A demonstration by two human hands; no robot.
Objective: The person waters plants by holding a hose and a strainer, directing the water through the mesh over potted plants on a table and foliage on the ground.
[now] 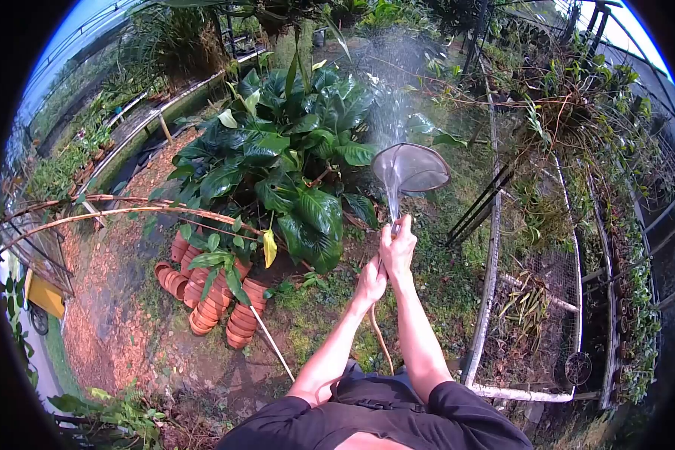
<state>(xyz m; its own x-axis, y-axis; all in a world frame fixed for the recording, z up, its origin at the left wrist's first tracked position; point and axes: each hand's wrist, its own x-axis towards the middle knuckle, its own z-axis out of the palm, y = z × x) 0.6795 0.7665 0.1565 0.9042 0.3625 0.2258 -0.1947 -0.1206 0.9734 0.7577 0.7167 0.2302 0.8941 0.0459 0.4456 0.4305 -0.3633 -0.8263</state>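
Note:
My right hand (399,241) is closed round the upper part of a hose (380,330), near its outlet. Just below and to its left, my left hand (373,279) is wrapped round the same hose. A stream of water (392,195) rises from the hose end and spreads into spray (394,97) ahead. Beyond my right hand is a round mesh piece (420,169) with a dark rim; how it is held cannot be made out. The large plant with glossy dark leaves (311,214) stands left of the spray.
Stacked terracotta pots (240,322) lie at the lower left beside a thin white stick (271,341). A long brown stem (165,211) arches across the left. Mesh benches (532,300) with a pale frame edge (487,300) run along the right. Reddish chips (101,300) cover the left path.

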